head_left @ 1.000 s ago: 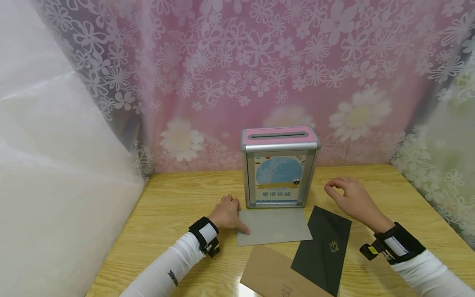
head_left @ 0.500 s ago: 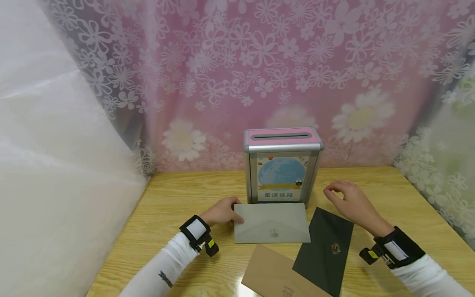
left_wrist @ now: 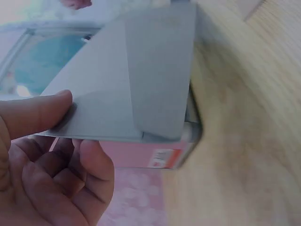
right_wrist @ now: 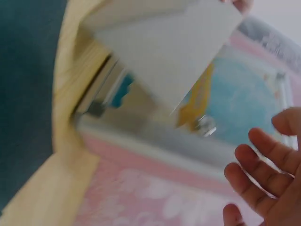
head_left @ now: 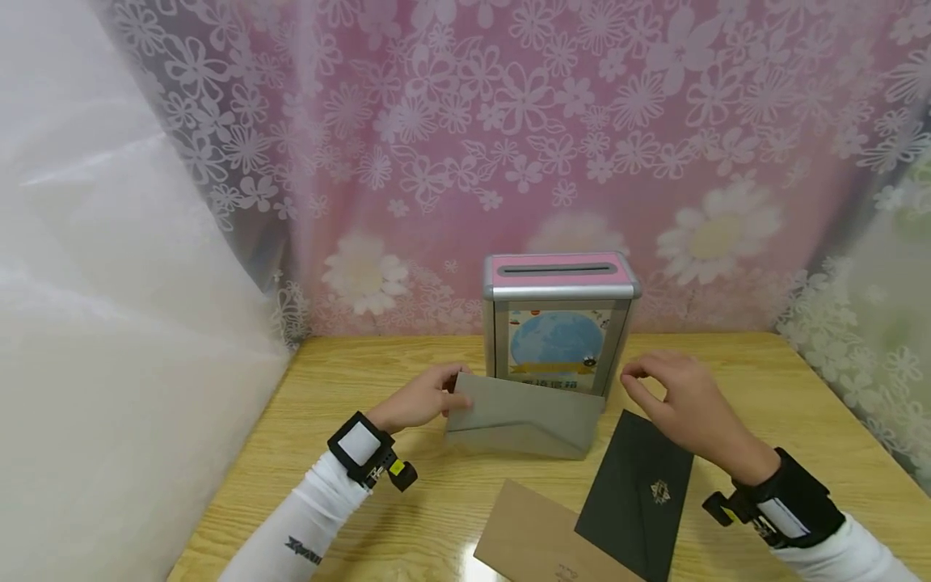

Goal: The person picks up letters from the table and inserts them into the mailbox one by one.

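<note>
My left hand (head_left: 416,399) pinches the left end of a grey envelope (head_left: 525,411), thumb (left_wrist: 42,112) on one face and fingers behind. Raised off the table, the envelope slants in front of the suggestion box (head_left: 562,291) and covers its lower front. Its flap side shows in the left wrist view. My right hand (head_left: 682,404) hovers by the box's right side, holding nothing; its fingers (right_wrist: 263,169) are relaxed and bent in the right wrist view. The box has a pink top with a long slot (head_left: 556,269) and a front door with a small lock (head_left: 590,361).
A black envelope (head_left: 640,485) with a gold emblem lies on the wooden table (head_left: 349,501), to the right. It overlaps a brown envelope (head_left: 534,525) at the front edge of the view. A pink flowered curtain (head_left: 436,202) hangs behind the table.
My left hand has gripped the grey envelope, lifted it from the table and tilted it, drawing it slightly left. My right hand has stayed nearly in place.
</note>
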### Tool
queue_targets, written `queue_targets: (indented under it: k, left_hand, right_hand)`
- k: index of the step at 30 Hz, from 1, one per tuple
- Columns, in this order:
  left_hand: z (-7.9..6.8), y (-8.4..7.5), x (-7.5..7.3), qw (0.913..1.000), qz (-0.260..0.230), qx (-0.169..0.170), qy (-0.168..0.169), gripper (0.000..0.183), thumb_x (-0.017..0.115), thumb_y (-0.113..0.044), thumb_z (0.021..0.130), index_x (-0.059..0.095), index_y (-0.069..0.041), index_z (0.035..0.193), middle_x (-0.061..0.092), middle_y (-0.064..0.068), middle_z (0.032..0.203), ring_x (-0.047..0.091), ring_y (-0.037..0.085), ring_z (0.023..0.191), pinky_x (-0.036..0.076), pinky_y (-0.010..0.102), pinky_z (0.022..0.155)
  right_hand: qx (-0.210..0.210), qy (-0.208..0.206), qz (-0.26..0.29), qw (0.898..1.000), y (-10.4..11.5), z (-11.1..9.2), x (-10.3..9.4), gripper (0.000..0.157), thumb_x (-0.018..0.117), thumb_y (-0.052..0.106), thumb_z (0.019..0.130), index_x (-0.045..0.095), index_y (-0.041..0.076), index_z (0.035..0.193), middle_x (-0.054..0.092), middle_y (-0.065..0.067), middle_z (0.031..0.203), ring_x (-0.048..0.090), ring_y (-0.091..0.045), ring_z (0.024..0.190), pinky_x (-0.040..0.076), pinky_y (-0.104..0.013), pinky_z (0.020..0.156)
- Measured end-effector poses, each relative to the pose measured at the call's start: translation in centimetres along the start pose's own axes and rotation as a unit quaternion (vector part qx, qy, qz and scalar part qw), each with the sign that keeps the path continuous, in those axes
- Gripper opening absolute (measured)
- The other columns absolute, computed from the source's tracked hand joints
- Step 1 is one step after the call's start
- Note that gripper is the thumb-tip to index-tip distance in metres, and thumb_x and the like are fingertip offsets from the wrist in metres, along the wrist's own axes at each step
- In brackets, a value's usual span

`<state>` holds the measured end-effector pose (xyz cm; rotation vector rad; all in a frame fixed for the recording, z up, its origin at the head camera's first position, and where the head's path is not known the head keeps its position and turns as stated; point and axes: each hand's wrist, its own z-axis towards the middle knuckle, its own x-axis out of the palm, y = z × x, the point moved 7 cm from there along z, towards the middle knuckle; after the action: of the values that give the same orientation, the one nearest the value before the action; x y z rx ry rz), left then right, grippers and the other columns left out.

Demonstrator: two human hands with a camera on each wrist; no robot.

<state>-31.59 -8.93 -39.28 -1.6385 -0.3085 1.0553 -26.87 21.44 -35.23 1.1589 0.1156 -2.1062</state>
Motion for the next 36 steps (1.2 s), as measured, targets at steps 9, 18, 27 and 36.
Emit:
queue_targets:
  k: [9,18,27,36]
  left_hand:
    - [0.2,-3.3,0.7,0.9934,0.083,0.079,-0.002,0.012,0.058,-0.017,0.096,0.055,-0.015,0.107,0.053,0.004,0.088,0.048,0.015,0.076,0.04,0.031,0.062]
    - [0.2,-7.6,1.5,0.9825,0.138,0.124,-0.015,0.012,0.057,-0.017,0.096,0.053,-0.022,0.106,0.039,0.003,0.076,0.037,0.015,0.061,0.031,0.027,0.056]
    - [0.1,-9.4,-0.8,0.9723,0.084,0.177,-0.127,0.032,0.065,-0.032,0.091,0.054,-0.019,0.119,0.057,-0.004,0.1,0.05,0.01,0.085,0.045,0.037,0.069]
    - [1.5,-12.8,-1.6,0.9471,0.08,0.239,-0.199,0.024,0.063,-0.025,0.092,0.057,-0.012,0.111,0.061,-0.003,0.095,0.055,0.008,0.082,0.05,0.034,0.066]
  right_hand:
    - [-0.092,0.085,-0.058,0.99,5.9,2.2,1.3,0.051,0.069,0.033,0.085,0.054,0.016,0.131,0.057,-0.004,0.116,0.05,-0.02,0.102,0.044,-0.048,0.084]
    - [-0.102,0.107,-0.037,0.988,7.6,2.6,0.9,0.013,0.069,0.012,0.085,0.066,0.02,0.095,0.061,0.009,0.087,0.045,-0.002,0.066,0.029,-0.033,0.062]
    - [-0.108,0.038,0.003,0.993,7.7,4.8,-3.9,0.022,0.069,0.001,0.082,0.065,0.016,0.097,0.054,0.012,0.079,0.038,-0.003,0.058,0.029,-0.033,0.064]
    - [-0.091,-0.117,0.035,0.988,8.1,8.5,-9.9,0.017,0.067,-0.005,0.08,0.069,0.005,0.095,0.058,0.001,0.077,0.045,-0.01,0.068,0.031,-0.025,0.056]
